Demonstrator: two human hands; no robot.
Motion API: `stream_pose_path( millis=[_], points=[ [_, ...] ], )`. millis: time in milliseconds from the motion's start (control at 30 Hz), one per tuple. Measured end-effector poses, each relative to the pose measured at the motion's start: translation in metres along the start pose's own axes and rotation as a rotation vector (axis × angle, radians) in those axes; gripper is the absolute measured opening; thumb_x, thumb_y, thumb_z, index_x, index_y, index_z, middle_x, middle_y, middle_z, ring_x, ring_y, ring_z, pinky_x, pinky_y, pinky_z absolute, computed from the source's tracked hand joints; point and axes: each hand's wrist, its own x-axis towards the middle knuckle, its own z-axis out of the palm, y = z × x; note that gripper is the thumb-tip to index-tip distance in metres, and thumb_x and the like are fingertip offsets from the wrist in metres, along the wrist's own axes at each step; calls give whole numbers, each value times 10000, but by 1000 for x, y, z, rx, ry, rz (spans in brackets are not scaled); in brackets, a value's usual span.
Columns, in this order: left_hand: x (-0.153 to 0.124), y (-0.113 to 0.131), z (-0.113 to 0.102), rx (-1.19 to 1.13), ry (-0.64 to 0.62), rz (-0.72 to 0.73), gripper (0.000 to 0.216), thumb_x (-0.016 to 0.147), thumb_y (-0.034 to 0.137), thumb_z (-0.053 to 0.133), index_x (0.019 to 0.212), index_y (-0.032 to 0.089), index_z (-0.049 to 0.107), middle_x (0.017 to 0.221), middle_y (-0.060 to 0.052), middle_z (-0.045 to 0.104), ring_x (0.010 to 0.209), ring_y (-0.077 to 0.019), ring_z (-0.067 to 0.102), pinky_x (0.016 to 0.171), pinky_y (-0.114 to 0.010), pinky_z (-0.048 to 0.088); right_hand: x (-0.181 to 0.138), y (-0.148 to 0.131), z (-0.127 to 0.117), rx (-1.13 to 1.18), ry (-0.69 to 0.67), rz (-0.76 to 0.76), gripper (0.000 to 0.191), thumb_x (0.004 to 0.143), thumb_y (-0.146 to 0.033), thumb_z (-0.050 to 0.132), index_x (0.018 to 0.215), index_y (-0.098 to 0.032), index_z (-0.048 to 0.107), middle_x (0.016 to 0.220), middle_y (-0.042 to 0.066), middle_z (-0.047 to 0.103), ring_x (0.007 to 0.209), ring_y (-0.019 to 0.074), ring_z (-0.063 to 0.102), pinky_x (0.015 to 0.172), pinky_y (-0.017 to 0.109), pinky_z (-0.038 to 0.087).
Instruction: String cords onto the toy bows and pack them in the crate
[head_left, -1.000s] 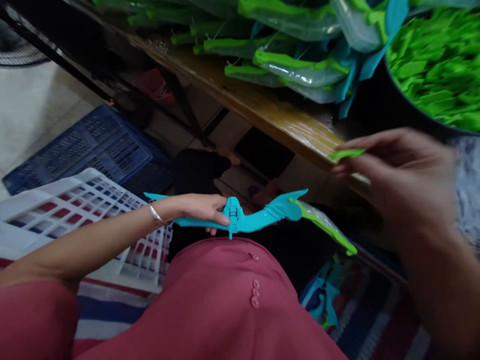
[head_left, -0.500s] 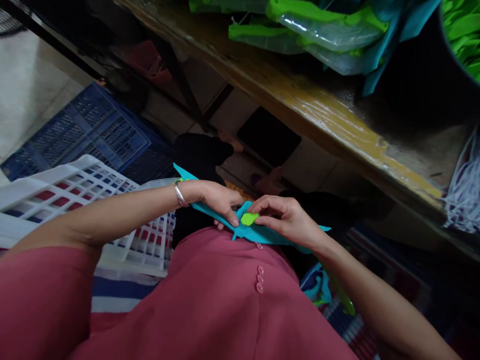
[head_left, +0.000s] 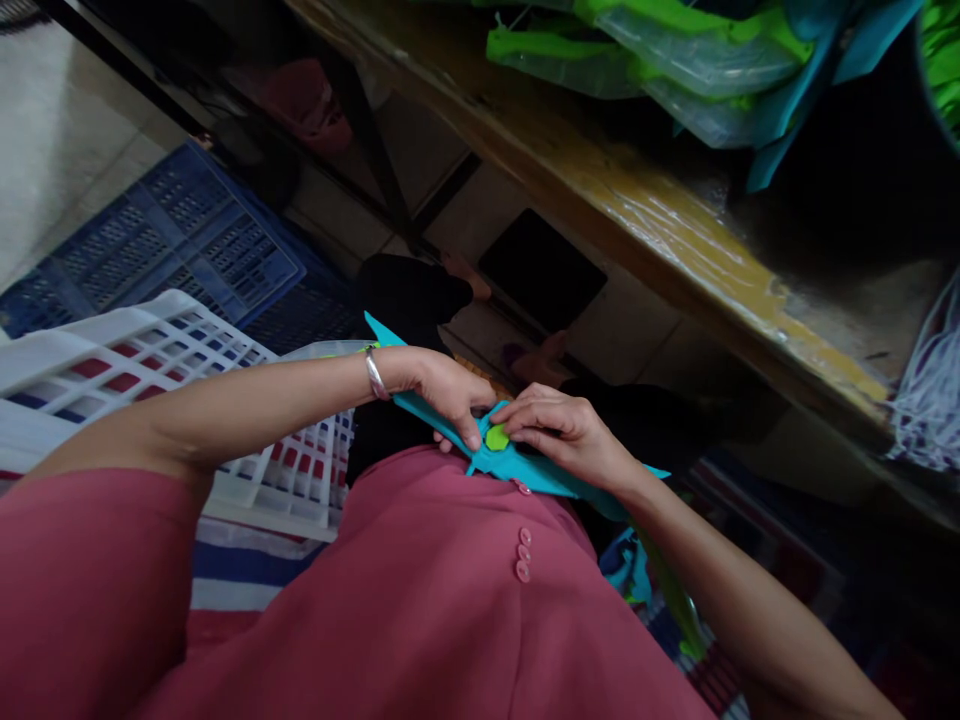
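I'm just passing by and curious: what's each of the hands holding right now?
Left hand: closed, holding the turquoise plastic part.
Right hand: closed, holding the small green piece at the middle of the turquoise plastic part.

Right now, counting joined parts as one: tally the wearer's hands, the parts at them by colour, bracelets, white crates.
Wearer's hands, left hand and right hand: 2
Teal plastic assembly: 1
Lime-green piece: 1
Silver bracelet: 1
White lattice crate: 1
Total: 6
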Motion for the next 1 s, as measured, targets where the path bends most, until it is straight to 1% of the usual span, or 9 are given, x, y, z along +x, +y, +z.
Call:
stream_pose_path(
  millis=[100, 200, 367, 500, 633, 733, 800, 900, 1000],
  points=[
    [1, 0, -1, 163, -127, 0, 239, 702, 392, 804, 714, 182, 691, 631, -42, 724, 536, -204, 649, 499, -254, 465, -2, 2, 2, 33, 28, 14, 126, 1019, -279, 626, 1013, -239, 746, 1065, 34, 762, 971, 184, 688, 866, 375, 554],
    [0, 4, -1, 282, -160, -18, 252, 778, 409, 715, 739, 166, 659, 674, -61, 731, 603, -207, 662, 560, -263, 485, -3, 4, 4, 25, 22, -30, 103, 1007, -225, 638, 1033, -227, 738, 1075, 41, 760, 973, 175, 683, 877, 357, 542],
    [-3, 7, 0, 358, -130, -26, 269, 797, 432, 696, 768, 170, 641, 700, -67, 738, 622, -205, 664, 572, -262, 473, -4, 4, 6, -89, -11, -107, 134, 1025, -167, 584, 1062, -215, 704, 1095, 50, 748, 979, 170, 676, 895, 365, 526],
    [-2, 4, 3, 365, -125, 18, 343, 844, 513, 652, 831, 172, 622, 720, -75, 735, 617, -215, 673, 578, -278, 492, -4, -1, 6, -184, -45, -169, 174, 1048, -146, 512, 1088, -191, 676, 1127, 73, 734, 985, 172, 666, 875, 358, 529],
    [-5, 7, 11, 393, -33, 17, 333, 875, 500, 608, 882, 168, 628, 706, -53, 709, 624, -201, 662, 569, -262, 467, -8, -8, 10, -327, -32, -176, 139, 1034, -150, 530, 1069, -190, 659, 1234, 85, 701, 986, 205, 611, 805, 365, 535],
    [-12, 14, 20, 474, 49, -10, 307, 877, 466, 615, 865, 161, 647, 715, -41, 697, 622, -175, 631, 567, -249, 434, -13, -17, 15, -339, 15, -95, 103, 1019, -148, 559, 1043, -198, 646, 1276, 91, 663, 1071, 225, 594, 854, 387, 544],
    [-16, 20, 26, 543, 103, -39, 306, 882, 463, 620, 859, 160, 653, 716, -35, 687, 618, -166, 604, 552, -250, 405, -16, -23, 19, -315, 94, 10, 61, 1010, -191, 600, 1063, -200, 628, 1290, 109, 623, 1127, 229, 597, 903, 396, 545],
    [-22, 28, 36, 631, 176, -51, 289, 893, 446, 625, 894, 159, 665, 792, -41, 696, 673, -170, 604, 559, -254, 385, -19, -26, 20, -282, 228, 178, 243, 969, -321, 697, 1160, -204, 603, 1319, 131, 571, 1165, 244, 594, 898, 387, 546],
    [-25, 31, 45, 662, 239, -56, 299, 892, 439, 637, 979, 156, 672, 906, -60, 710, 740, -183, 626, 588, -258, 394, -19, -21, 21, -146, 236, 294, 371, 927, -435, 746, 1186, -207, 610, 1165, 89, 629, 1006, 213, 634, 808, 343, 544]
  ],
)
